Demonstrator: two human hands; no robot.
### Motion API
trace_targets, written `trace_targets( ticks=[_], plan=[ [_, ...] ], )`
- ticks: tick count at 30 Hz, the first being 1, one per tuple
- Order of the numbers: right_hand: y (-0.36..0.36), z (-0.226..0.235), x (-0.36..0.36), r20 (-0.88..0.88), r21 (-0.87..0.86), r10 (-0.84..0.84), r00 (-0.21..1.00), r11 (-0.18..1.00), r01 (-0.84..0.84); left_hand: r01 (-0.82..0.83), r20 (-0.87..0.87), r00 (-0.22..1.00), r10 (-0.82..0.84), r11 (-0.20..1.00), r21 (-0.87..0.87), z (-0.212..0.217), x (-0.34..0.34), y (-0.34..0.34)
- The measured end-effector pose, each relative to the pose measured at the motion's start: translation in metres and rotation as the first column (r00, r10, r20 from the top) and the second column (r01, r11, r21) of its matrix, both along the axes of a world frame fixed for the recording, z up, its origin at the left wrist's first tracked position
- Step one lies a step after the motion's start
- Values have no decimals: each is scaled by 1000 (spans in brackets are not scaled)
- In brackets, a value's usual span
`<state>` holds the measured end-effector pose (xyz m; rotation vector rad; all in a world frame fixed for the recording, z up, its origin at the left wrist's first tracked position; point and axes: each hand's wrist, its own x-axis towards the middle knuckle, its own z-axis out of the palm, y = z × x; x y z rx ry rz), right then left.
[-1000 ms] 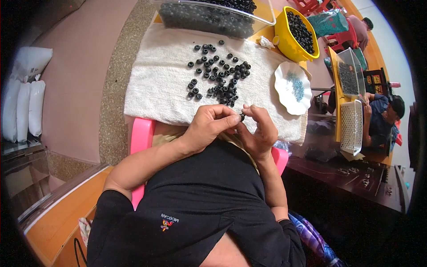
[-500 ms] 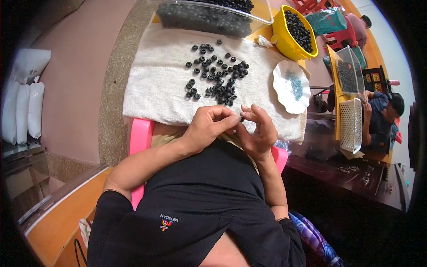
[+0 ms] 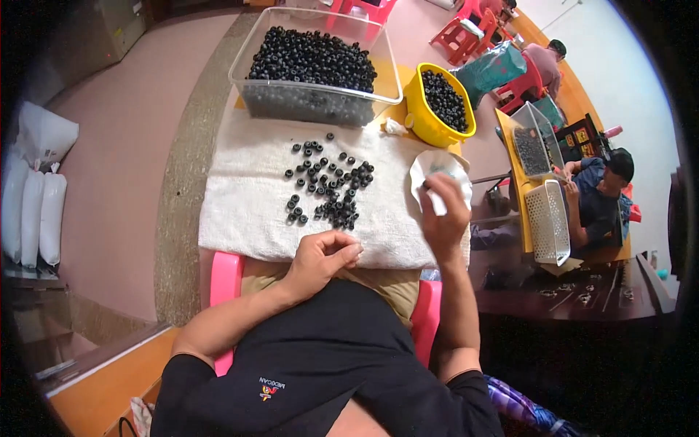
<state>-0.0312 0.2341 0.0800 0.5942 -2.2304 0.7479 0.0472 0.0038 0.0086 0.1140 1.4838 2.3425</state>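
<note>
Small black ring-shaped parts (image 3: pixel 341 210) lie loose on a white towel (image 3: pixel 240 197), densest near its middle. By the towel's near edge, my left hand (image 3: pixel 320 258) is closed, thumb pressed against the curled index finger; whatever sits in that pinch is too small to make out. My right hand (image 3: pixel 445 226) hovers over a white wavy-edged plate (image 3: pixel 420 169) at the right of the towel, covering part of it. A small black part (image 3: pixel 427 186) shows at its slightly blurred fingertips. Pale bluish bits on the plate are mostly hidden.
Beyond the towel stand a clear plastic bin (image 3: pixel 309 102) of black parts and a yellow basket (image 3: pixel 416 109) holding more. Crumpled white tissue (image 3: pixel 394 127) lies between them. To the right, another person (image 3: pixel 601 193) sits by a white perforated basket (image 3: pixel 547 222).
My hands have parted: the right moved right and away to the plate with the small black part, while the left stayed near the towel's edge. The view has tilted up, showing more of the bin.
</note>
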Motion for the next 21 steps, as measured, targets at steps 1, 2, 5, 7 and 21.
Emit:
trace_targets(
  ticks=[1, 2, 5, 7, 21],
  plan=[
    [4, 12, -12, -42, 14, -68, 997, 998, 69, 3, -4, 1000, -3, 1000, -20, 1, 1, -1],
    [20, 19, -34, -102, 51, -18, 995, 998, 24, -8, -28, 1000, 7, 999, -31, 3, 1, 0],
    [29, 42, -85, -214, -56, -76, 974, 996, 66, -12, -58, 998, 7, 996, -83, 3, 2, -1],
    [60, 39, -129, -171, -10, -141, 975, 990, 142, -9, -60, 998, 5, 997, -77, 4, 0, 0],
    [-11, -38, -45, 611, -4, 179, 771, 975, -222, -60, -186, 982, 31, 986, -155, 2, 1, -1]
  ],
)
